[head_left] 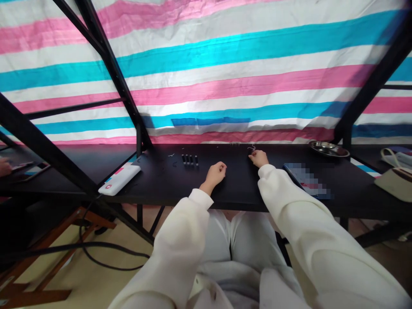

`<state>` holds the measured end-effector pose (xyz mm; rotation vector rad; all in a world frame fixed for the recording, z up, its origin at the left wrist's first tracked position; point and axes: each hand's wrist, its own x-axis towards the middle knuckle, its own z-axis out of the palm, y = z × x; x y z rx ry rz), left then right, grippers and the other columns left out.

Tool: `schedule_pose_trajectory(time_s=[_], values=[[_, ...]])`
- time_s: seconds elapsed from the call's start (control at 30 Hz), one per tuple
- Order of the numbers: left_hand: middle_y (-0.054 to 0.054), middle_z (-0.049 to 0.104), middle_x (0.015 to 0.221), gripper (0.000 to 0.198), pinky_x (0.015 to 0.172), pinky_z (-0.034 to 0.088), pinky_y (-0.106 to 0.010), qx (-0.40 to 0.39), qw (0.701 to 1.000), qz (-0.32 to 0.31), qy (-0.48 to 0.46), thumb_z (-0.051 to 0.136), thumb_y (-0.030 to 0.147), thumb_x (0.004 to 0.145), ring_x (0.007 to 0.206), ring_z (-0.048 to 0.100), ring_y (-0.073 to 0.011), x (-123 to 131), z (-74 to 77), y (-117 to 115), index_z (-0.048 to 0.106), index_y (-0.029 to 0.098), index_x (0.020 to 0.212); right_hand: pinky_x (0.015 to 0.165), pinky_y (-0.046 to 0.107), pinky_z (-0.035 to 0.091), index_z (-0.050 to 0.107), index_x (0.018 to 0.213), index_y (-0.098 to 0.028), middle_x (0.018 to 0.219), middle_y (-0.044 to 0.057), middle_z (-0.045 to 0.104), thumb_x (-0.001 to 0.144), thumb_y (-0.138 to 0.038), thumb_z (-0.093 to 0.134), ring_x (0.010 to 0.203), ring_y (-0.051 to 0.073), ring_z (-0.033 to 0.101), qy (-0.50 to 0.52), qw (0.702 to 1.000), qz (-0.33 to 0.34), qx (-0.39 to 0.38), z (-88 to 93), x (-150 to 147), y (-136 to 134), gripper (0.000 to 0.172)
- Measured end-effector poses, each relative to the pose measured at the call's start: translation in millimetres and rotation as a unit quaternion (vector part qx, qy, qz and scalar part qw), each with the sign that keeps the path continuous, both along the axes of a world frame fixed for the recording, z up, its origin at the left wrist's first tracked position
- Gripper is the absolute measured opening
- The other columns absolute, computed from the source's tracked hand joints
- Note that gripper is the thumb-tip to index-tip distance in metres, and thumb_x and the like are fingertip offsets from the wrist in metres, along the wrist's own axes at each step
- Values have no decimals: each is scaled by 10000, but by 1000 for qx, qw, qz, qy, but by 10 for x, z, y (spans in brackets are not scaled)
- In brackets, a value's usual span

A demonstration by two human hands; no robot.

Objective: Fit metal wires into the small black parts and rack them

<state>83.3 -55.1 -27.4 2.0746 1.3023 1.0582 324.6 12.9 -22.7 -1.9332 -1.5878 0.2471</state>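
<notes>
My left hand (216, 174) is over the black table (234, 189), its fingers curled closed; whatever they may hold is hidden. Farther back and to the right, my right hand (259, 158) pinches at the tabletop. A small dark piece (250, 151) shows at its fingertips, too small to name. Thin white strands (252, 146) lie just behind those fingers. To the left of my left hand, several small dark cylinders with pale ends (189, 160) stand in a row. Near the back edge, several small dark pieces (234, 144) sit close together.
A white power bank-like box (119, 179) lies at the left. On the right are a blurred-out phone-like slab (305, 180), a shiny metal dish (328, 149) and a beige bag (395, 182). Black metal posts (112, 68) frame the table before a striped sheet (225, 60). Another person's hand (4, 166) shows at far left.
</notes>
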Motion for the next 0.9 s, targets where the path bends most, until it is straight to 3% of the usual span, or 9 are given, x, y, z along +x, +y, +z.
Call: schedule_pose_trajectory(time_s=[0.33, 0.7, 0.8, 0.9], values=[[22, 566, 546, 158, 605, 407, -212, 9, 1000, -1, -2, 432, 222, 781, 540, 526, -96, -7, -17, 14, 579, 169, 806, 702, 275, 464, 710, 779, -145, 699, 99, 672, 707, -351, 636, 740, 202, 631, -8, 998, -55, 9, -8, 80, -100, 230], [18, 566, 547, 151, 617, 415, -221, 2, 1000, -1, -10, 442, 224, 791, 542, 530, -101, 7, 25, -32, 581, 167, 807, 724, 307, 476, 699, 893, -121, 884, 170, 670, 684, -372, 675, 848, 249, 631, -19, 997, -76, -9, 37, 30, -121, 327], [11, 575, 582, 160, 643, 416, -231, 17, 999, 34, -17, 434, 214, 800, 574, 544, -107, -1, 52, -43, 571, 171, 869, 734, 330, 480, 685, 890, -100, 919, 197, 653, 672, -374, 685, 876, 266, 626, -23, 996, -83, -30, 93, 10, -157, 350], [-2, 599, 683, 298, 684, 416, -245, 51, 987, 137, -65, 442, 187, 794, 649, 570, -120, -28, 114, -60, 481, 168, 1089, 720, 342, 487, 669, 860, -94, 862, 190, 655, 640, -350, 710, 842, 260, 633, -41, 994, -83, -63, 166, -8, -201, 340]])
